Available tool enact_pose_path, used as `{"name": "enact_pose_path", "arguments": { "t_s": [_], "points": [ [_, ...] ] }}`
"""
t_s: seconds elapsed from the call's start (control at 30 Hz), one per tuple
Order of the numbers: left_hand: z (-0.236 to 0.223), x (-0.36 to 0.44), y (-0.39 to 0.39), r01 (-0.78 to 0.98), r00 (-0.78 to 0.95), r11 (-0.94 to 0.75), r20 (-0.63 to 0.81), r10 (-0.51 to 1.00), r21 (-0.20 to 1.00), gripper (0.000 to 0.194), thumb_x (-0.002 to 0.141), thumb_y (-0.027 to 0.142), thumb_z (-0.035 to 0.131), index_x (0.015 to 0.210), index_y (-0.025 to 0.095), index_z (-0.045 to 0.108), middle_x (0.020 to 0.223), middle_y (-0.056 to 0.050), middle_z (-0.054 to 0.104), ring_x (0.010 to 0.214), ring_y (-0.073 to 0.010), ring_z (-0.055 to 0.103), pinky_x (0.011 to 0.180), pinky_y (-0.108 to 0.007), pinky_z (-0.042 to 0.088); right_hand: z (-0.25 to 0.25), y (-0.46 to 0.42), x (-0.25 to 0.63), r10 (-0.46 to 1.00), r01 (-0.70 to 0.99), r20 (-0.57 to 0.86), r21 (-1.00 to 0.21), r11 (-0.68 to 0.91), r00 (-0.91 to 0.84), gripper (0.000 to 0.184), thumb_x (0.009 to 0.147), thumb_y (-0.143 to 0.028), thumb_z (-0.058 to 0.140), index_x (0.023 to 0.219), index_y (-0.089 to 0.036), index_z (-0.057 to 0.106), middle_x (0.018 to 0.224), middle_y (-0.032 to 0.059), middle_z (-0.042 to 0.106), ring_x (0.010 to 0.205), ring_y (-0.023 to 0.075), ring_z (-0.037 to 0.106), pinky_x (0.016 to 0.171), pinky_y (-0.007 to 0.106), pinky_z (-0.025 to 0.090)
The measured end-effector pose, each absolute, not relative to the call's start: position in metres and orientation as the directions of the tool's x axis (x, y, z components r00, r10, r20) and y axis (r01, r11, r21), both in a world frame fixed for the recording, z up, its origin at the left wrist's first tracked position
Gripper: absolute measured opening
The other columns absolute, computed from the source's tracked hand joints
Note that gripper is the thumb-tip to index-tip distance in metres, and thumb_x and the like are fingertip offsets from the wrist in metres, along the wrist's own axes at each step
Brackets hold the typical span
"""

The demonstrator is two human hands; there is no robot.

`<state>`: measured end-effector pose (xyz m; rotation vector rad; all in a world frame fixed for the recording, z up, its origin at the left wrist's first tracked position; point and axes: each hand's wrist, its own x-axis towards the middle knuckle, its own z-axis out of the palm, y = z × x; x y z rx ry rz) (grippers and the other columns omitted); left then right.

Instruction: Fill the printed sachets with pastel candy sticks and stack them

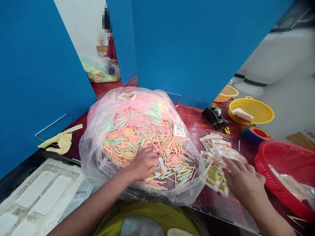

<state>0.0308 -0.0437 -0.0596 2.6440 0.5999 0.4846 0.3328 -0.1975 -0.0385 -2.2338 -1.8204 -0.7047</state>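
A clear plastic bag (92,157) lies open on the red table, full of thin pastel sticks (137,137) in pink, green, yellow and orange. My left hand (140,164) rests on the sticks, its fingers curled onto a small printed paper packet (155,172). Another packet (178,129) lies on the pile. To the right of the bag, my right hand (242,182) reaches over a loose spread of printed packets (214,164), fingertips touching them and fingers apart.
A black tape dispenser (215,118), a yellow basin (251,111) and a red plastic basket (285,164) stand on the right. Yellow gloves (60,141) lie on the left. Blue partitions (36,82) flank the table. Beyond, a co-worker (108,49) sits by a full bag (99,70).
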Motion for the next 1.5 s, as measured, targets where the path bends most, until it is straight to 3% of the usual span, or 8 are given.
{"name": "enact_pose_path", "arguments": {
  "t_s": [0.27, 0.6, 0.83, 0.97, 1.1, 1.2, 1.33, 1.5],
  "points": [
    [-0.068, 0.031, -0.047, 0.411, 0.897, -0.868, 0.043, 0.439, 0.279, 0.017, 0.078, 0.037, 0.056, 0.087, 0.024, 0.063, 0.095, -0.002, 0.058, 0.092, -0.0206, 0.045, 0.08, -0.038, 0.025, -0.049, -0.109, 0.255, 0.939, 0.932, -0.065, 0.116, 0.343, -0.337, 0.037, 0.068, -0.016, 0.051, 0.104, -0.019, 0.057, 0.111, 0.0094, 0.053, 0.096, 0.0244, 0.046, 0.078, 0.038, 0.032],
    [-0.07, 0.027, -0.041, 0.395, 0.896, -0.839, 0.045, 0.442, 0.375, 0.02, 0.078, 0.039, 0.056, 0.092, 0.026, 0.063, 0.096, -0.002, 0.057, 0.091, -0.0209, 0.045, 0.079, -0.038, 0.029, -0.064, -0.095, 0.265, 0.931, 0.901, -0.035, 0.24, 0.362, -0.364, 0.018, 0.079, -0.013, 0.042, 0.087, -0.015, 0.059, 0.098, 0.0113, 0.056, 0.091, 0.0253, 0.047, 0.076, 0.039, 0.032],
    [-0.048, 0.057, -0.028, 0.334, 0.73, -0.626, 0.226, 0.645, 0.705, 0.029, 0.083, 0.037, 0.048, 0.101, 0.016, 0.059, 0.101, -0.009, 0.057, 0.096, -0.0213, 0.049, 0.085, -0.036, 0.035, -0.029, -0.085, 0.27, 0.988, 0.919, 0.062, -0.363, 0.153, -0.14, 0.012, 0.086, -0.024, 0.034, 0.081, -0.019, 0.044, 0.078, 0.0057, 0.055, 0.075, 0.0176, 0.049, 0.069, 0.032, 0.038],
    [-0.042, 0.093, -0.033, -0.029, 0.706, -0.12, 0.106, 0.701, 0.992, 0.04, 0.082, 0.049, 0.044, 0.098, 0.015, 0.058, 0.088, -0.007, 0.061, 0.08, -0.017, 0.057, 0.074, -0.03, 0.043, -0.023, -0.08, 0.242, 0.97, 0.509, -0.182, -0.857, -0.077, -0.16, 0.019, 0.087, -0.039, 0.034, 0.085, -0.021, 0.039, 0.059, -0.0049, 0.044, 0.05, 0.0094, 0.041, 0.049, 0.023, 0.036],
    [-0.051, 0.112, -0.043, -0.265, 0.561, 0.289, -0.096, 0.822, 0.92, 0.039, 0.075, 0.051, 0.054, 0.089, 0.014, 0.058, 0.066, -0.001, 0.059, 0.063, -0.0132, 0.056, 0.063, -0.026, 0.043, -0.033, -0.08, 0.211, 0.906, 0.205, -0.353, -0.929, -0.309, -0.235, 0.025, 0.072, -0.037, 0.057, 0.083, -0.018, 0.043, 0.055, -0.0083, 0.038, 0.041, 0.0044, 0.03, 0.037, 0.018, 0.024],
    [-0.053, 0.106, -0.036, -0.459, 0.384, 0.392, -0.22, 0.897, 0.797, 0.033, 0.071, 0.045, 0.061, 0.078, 0.013, 0.058, 0.069, -0.003, 0.061, 0.063, -0.0137, 0.057, 0.066, -0.028, 0.044, -0.037, -0.082, 0.21, 0.932, 0.223, -0.308, -0.938, -0.265, -0.189, 0.02, 0.076, -0.032, 0.05, 0.091, -0.019, 0.046, 0.063, -0.0057, 0.045, 0.042, 0.0045, 0.031, 0.038, 0.018, 0.026],
    [-0.047, 0.084, -0.01, -0.677, 0.356, 0.495, -0.346, 0.868, 0.545, 0.021, 0.072, 0.034, 0.062, 0.072, 0.016, 0.052, 0.059, 0.001, 0.056, 0.058, -0.0154, 0.057, 0.065, -0.034, 0.046, -0.036, -0.077, 0.225, 1.0, 0.672, 0.012, -0.74, -0.001, 0.015, 0.017, 0.078, -0.027, 0.042, 0.087, -0.017, 0.054, 0.078, 0.0047, 0.056, 0.069, 0.0161, 0.051, 0.061, 0.031, 0.044],
    [-0.041, 0.079, -0.005, -0.726, 0.334, 0.425, -0.263, 0.905, 0.54, 0.02, 0.071, 0.031, 0.065, 0.071, 0.015, 0.054, 0.062, 0.001, 0.057, 0.068, -0.0147, 0.059, 0.073, -0.032, 0.046, -0.036, -0.068, 0.197, 0.948, 0.795, 0.319, -0.577, 0.187, 0.008, 0.033, 0.081, -0.029, 0.046, 0.111, -0.018, 0.05, 0.101, 0.0111, 0.059, 0.099, 0.0246, 0.053, 0.08, 0.039, 0.046]
  ]
}}
